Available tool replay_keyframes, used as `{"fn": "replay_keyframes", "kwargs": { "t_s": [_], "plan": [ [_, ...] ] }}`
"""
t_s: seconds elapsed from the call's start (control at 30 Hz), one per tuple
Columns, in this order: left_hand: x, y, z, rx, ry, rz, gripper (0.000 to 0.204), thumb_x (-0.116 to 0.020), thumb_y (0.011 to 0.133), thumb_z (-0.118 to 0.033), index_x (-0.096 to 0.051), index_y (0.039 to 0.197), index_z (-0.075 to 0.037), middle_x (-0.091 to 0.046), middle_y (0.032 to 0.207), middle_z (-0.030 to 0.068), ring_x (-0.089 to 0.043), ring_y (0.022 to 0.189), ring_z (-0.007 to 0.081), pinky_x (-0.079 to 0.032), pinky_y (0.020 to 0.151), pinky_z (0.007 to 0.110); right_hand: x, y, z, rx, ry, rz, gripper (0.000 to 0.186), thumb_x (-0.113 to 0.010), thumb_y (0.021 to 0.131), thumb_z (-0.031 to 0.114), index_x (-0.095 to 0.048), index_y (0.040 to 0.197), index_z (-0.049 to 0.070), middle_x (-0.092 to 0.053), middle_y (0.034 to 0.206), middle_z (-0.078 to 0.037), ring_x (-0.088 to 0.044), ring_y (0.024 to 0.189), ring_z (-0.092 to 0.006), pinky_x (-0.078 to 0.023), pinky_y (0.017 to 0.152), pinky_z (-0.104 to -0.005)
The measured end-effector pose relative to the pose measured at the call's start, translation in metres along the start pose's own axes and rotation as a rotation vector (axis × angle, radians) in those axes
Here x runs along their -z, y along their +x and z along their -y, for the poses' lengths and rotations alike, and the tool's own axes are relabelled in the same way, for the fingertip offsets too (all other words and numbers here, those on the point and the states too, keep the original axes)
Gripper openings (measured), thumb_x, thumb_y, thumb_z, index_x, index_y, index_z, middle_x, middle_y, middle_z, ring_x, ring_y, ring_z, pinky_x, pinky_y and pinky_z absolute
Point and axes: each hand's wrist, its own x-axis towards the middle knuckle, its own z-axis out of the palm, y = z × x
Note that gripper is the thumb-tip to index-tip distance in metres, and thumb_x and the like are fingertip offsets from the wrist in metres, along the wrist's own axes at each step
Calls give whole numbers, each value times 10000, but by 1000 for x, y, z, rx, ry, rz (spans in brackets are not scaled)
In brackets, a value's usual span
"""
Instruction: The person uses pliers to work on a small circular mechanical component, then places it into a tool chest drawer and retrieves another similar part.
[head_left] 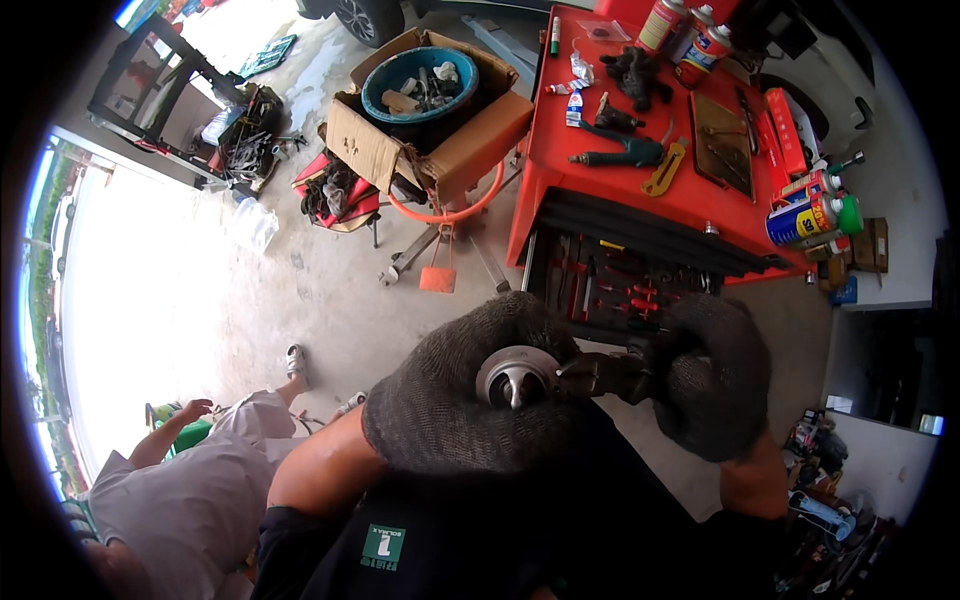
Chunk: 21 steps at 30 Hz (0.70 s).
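My left hand, in a dark knitted glove, cups a round silver metal part with a central shaft. My right hand, gloved the same way, grips a dark hand tool whose tip meets the metal part's right edge. Both hands are held close in front of my chest, above the concrete floor.
A red tool cart stands ahead with an open drawer of tools, spray cans, a green air tool and gloves on top. A cardboard box holds a blue basin. Another person crouches at lower left.
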Motion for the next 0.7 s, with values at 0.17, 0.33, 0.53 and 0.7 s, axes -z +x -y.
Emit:
{"fn": "replay_keyframes", "kwargs": {
  "t_s": [0.17, 0.33, 0.53, 0.7],
  "plan": [
    [-16, 7, 17, -67, 160, 230, 449, -838, 784, -138, -631, 1173, -51, -677, 1042, 110, -684, 946, 222, -551, 842, 359, -25, 12, -15, -42, -153, -59, 243, -753, 717, 30, -622, 921, 38, -618, 971, -150, -633, 873, -339, -521, 754, -454],
    [-32, 15, 22, -10, 159, -83, 294, -777, 801, -112, -636, 1052, -56, -668, 948, 110, -677, 861, 216, -547, 745, 326, -50, -4, -78, -372, -100, -317, 246, -694, 781, 22, -641, 1021, 24, -628, 960, -139, -629, 918, -386, -514, 829, -452],
    [-12, 14, 40, 208, 34, -272, 248, -703, 815, -83, -606, 1037, -26, -657, 903, 58, -630, 781, 131, -516, 687, 272, -61, -60, -208, -1221, -316, -142, 332, -668, 865, 325, -664, 1110, 101, -621, 1093, -201, -647, 1042, -439, -528, 866, -516],
    [-12, 9, 66, 217, 195, -277, 285, -728, 845, -134, -648, 1104, -45, -670, 1002, 56, -640, 944, 151, -521, 875, 294, -48, -4, -274, -1313, -381, -38, 446, -672, 902, 424, -641, 1249, 146, -587, 1257, -201, -616, 1201, -400, -528, 964, -519]
  ]
}}
